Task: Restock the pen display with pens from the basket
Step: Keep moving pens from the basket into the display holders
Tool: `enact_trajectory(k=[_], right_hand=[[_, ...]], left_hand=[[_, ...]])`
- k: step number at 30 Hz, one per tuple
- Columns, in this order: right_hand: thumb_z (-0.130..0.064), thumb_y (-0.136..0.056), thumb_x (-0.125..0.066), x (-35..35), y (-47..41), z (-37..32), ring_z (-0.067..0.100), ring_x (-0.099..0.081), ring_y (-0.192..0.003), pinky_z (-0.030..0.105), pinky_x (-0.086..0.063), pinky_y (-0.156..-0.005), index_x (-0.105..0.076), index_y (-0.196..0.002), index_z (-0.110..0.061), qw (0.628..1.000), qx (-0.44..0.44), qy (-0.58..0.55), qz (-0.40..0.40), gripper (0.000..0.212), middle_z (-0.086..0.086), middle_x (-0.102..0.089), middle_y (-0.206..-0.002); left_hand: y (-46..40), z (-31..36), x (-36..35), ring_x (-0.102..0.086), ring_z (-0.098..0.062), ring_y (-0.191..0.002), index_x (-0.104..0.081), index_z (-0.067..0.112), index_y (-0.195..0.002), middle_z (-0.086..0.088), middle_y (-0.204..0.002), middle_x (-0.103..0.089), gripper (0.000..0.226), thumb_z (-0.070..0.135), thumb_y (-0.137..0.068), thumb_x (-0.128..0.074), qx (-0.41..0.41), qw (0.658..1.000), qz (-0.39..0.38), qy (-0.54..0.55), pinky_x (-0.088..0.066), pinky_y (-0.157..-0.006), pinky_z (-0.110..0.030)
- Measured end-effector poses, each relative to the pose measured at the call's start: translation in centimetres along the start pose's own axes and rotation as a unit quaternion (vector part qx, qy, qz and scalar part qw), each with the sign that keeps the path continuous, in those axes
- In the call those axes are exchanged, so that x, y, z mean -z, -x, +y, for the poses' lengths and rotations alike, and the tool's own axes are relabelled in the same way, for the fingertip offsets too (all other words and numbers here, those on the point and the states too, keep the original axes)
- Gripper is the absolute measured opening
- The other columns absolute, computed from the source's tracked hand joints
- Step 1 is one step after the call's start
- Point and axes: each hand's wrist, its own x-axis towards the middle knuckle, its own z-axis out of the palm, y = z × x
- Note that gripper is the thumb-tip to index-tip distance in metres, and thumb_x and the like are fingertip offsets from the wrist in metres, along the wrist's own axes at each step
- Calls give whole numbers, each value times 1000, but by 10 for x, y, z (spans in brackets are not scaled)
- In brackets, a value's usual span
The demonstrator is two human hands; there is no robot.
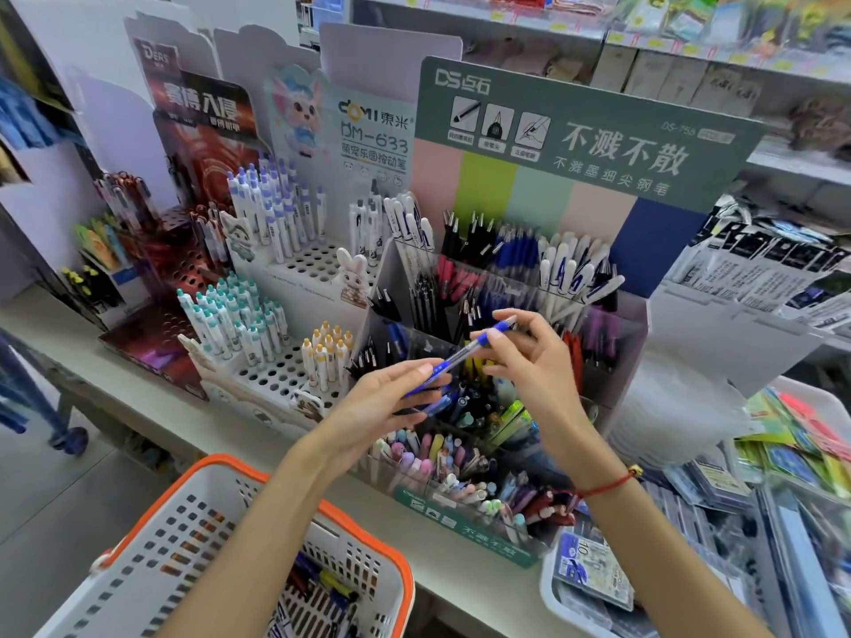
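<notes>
A long pale counter (152, 409) runs in front of me, its edge dropping to a grey floor (60, 495) on my left. Behind it stand store shelves (681, 52) with yellow price tags along their rails. A white wall (87, 43) rises at the far left. The lighting is bright and even.

Both hands, left hand (391, 398) and right hand (529, 361), hold one blue pen (469, 352) above the tiered pen display (635, 333); the basket (216, 472) sits lower left.

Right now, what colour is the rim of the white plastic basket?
Orange, seen clearly in the head view: the white plastic basket has an orange rim.
</notes>
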Motion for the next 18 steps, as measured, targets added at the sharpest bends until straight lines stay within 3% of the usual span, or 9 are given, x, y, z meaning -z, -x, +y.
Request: enact_trajectory(k=[5, 7, 10, 12, 14, 18], right_hand=[[-6, -96, -57, 31, -6, -10, 10, -70, -85, 23, -57, -73, -56, -115, -15, 976, 115, 11, 182, 21, 4, -71, -98], [-7, -97, -56, 44, -11, -10, 13, -70, -84, 28, -58, -77, -51, -120, -17, 960, 153, 41, 230, 26, 4, -71, -97], [-10, -98, -55, 51, -14, -10, 20, -69, -86, 37, -57, -80, -42, -121, -22, 941, 203, 78, 260, 29, 6, -71, -97], [-9, -98, -56, 53, -16, -12, 16, -69, -87, 35, -57, -81, -41, -119, -21, 929, 233, 99, 268, 29, 4, -71, -96], [-8, -97, -57, 56, -19, -16, 9, -69, -88, 28, -56, -82, -42, -117, -21, 920, 258, 108, 273, 28, 0, -70, -95], [-9, -96, -59, 62, -24, -28, 7, -70, -89, 21, -54, -81, -42, -113, -25, 910, 292, 94, 279, 29, -3, -69, -95]], left_hand=[[-12, 2, 0, -64, -7, -109, -65, 24, -115, 8, -118, -69, 25, 23, -104, -43, -31, 996, 78, -13, -52, -86, -24], [-22, 5, -6, -60, -8, -108, -64, 26, -110, 7, -120, -65, 26, 15, -104, -42, -71, 986, 116, -98, -50, -86, -24], [-36, 10, -19, -56, -13, -103, -58, 27, -126, 6, -125, -56, 33, 10, -102, -42, -165, 928, 122, -312, -46, -88, -32], [-45, 11, -28, -46, -14, -123, -49, 28, -138, 7, -140, -47, 42, 9, -101, -41, -198, 879, 103, -421, -40, -93, -28], [-54, 12, -35, -29, -15, -138, -40, 28, -146, 8, -151, -36, 48, 10, -101, -40, -204, 848, 81, -482, -32, -103, -28], [-63, 10, -35, -33, -20, -136, -37, 29, -147, 5, -152, -31, 49, 16, -100, -44, -181, 819, 79, -539, -41, -102, -38]])
